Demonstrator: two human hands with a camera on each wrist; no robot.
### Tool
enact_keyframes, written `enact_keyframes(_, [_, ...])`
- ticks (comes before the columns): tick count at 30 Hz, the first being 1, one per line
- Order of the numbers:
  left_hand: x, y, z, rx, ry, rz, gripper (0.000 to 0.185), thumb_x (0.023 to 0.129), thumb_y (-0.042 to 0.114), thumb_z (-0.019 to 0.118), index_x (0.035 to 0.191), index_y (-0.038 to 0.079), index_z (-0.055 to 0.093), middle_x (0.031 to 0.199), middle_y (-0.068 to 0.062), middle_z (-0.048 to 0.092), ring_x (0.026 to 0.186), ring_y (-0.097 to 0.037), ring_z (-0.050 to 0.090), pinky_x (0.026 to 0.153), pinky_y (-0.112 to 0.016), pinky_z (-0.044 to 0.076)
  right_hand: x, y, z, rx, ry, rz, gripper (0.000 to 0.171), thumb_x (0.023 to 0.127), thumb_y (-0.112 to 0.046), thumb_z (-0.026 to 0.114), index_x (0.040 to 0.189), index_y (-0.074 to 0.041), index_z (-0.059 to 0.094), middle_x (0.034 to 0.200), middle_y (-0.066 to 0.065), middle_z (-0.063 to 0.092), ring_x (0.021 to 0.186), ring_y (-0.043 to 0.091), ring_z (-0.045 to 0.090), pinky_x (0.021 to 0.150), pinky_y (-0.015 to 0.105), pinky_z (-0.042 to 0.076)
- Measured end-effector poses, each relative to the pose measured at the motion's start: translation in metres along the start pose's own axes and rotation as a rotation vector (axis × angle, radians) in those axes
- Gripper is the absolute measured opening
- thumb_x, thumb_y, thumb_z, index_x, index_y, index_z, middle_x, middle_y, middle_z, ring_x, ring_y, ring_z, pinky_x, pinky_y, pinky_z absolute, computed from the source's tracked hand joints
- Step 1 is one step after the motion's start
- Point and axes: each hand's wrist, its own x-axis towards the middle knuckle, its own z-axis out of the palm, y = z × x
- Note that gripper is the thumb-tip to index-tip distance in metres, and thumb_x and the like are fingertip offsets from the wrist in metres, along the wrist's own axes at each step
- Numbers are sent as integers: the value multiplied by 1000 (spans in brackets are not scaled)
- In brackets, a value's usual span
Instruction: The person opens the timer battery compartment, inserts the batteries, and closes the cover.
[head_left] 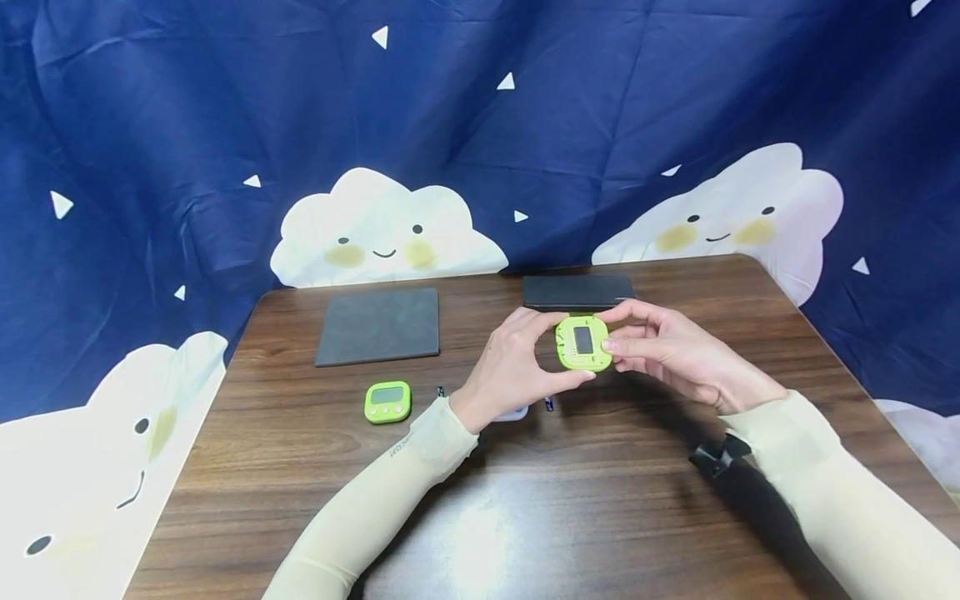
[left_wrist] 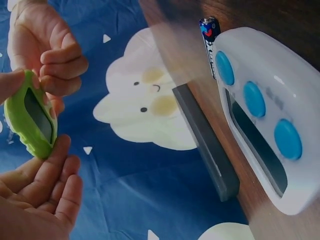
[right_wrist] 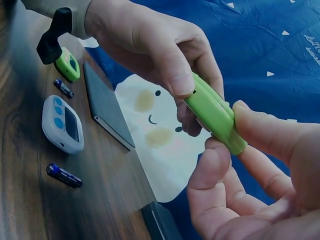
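Both hands hold a green digital timer (head_left: pixel 567 357) above the table, its back toward the head view. A dark rectangular recess shows in that back. My left hand (head_left: pixel 510 358) grips it by the top and bottom edges between fingers and thumb. At its right side, my right hand (head_left: pixel 660 346) pinches it, thumb on the back. In the left wrist view the held timer (left_wrist: pixel 37 115) shows its screen side. Under the hands lies a white timer (left_wrist: pixel 260 110) with blue buttons, mostly covered by my left wrist in the head view.
A second green timer (head_left: pixel 387 402) lies screen-up at the left. One battery (head_left: pixel 441 391) sits near the left forearm, another battery (head_left: pixel 549 404) right of the white timer. At the back are a flat dark grey board (head_left: pixel 378 327) and a black flat case (head_left: pixel 577 289).
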Motion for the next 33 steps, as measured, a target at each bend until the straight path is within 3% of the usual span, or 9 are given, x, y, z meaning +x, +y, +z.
enact_keyframes(8, [0, -3, -2, -4, -9, -14, 76, 77, 44, 104, 139, 11, 74, 129, -2, 80, 122, -22, 71, 104, -36, 62, 2, 1, 2, -23, 42, 12, 33, 105, 6, 70, 129, -17, 73, 99, 0, 83, 85, 10, 76, 80, 24, 65])
enact_keyframes(10, [0, -4, -1, -3, -12, -22, 75, 77, 44, 104, 139, 12, 74, 128, -2, 80, 120, -22, 72, 103, -36, 62, 1, 2, 4, -89, 80, 2, 33, 106, 2, 72, 134, -13, 71, 100, -1, 82, 86, 10, 75, 81, 25, 66])
enact_keyframes(12, [0, -5, -1, 5, -16, -31, 74, 78, 45, 103, 138, 12, 74, 126, -2, 81, 117, -20, 71, 101, -36, 62, -2, 4, 7, -243, 134, -46, 34, 107, -6, 75, 141, -10, 70, 102, -4, 81, 88, 9, 75, 82, 24, 65])
enact_keyframes(15, [1, -6, -1, 15, -17, -45, 73, 80, 45, 102, 138, 11, 74, 124, -2, 81, 114, -19, 70, 100, -37, 61, -8, 7, 15, -555, 254, -202, 37, 107, -18, 78, 143, -9, 72, 105, -4, 80, 89, 6, 72, 81, 20, 61])
enact_keyframes(18, [2, -5, -2, 16, -18, -58, 72, 81, 47, 100, 138, 12, 73, 126, -2, 81, 115, -19, 70, 102, -39, 60, -15, 11, 22, -844, 388, -432, 35, 100, -17, 86, 135, -15, 80, 108, -3, 80, 93, 4, 71, 82, 11, 54])
enact_keyframes(22, [2, -4, -3, 7, -27, -69, 71, 83, 47, 99, 139, 12, 73, 128, -3, 80, 117, -20, 70, 104, -41, 60, -21, 18, 26, -1072, 414, -757, 44, 86, -6, 96, 127, -14, 83, 116, 1, 79, 104, 11, 72, 97, 4, 47])
enact_keyframes(27, [2, -3, -3, -17, -46, -81, 72, 84, 46, 98, 141, 10, 73, 131, -4, 80, 121, -25, 72, 105, -42, 61, -23, 23, 27, -1187, 320, -956, 37, 106, -38, 80, 125, -6, 82, 119, 10, 75, 111, 25, 68, 111, 4, 39])
enact_keyframes(29, [2, -2, -2, -29, -53, -83, 72, 84, 46, 97, 142, 10, 73, 133, -4, 79, 123, -25, 72, 105, -42, 61, -23, 24, 29, -1212, 306, -987, 47, 113, -48, 64, 124, -5, 81, 119, 11, 74, 111, 26, 67, 110, 5, 40])
enact_keyframes(33, [1, 0, -1, -53, -62, -80, 74, 84, 45, 98, 143, 9, 72, 135, -6, 79, 126, -26, 71, 106, -41, 62, -23, 25, 31, -1270, 294, -1034, 48, 115, -48, 59, 123, -6, 81, 117, 10, 74, 107, 25, 67, 99, 18, 49])
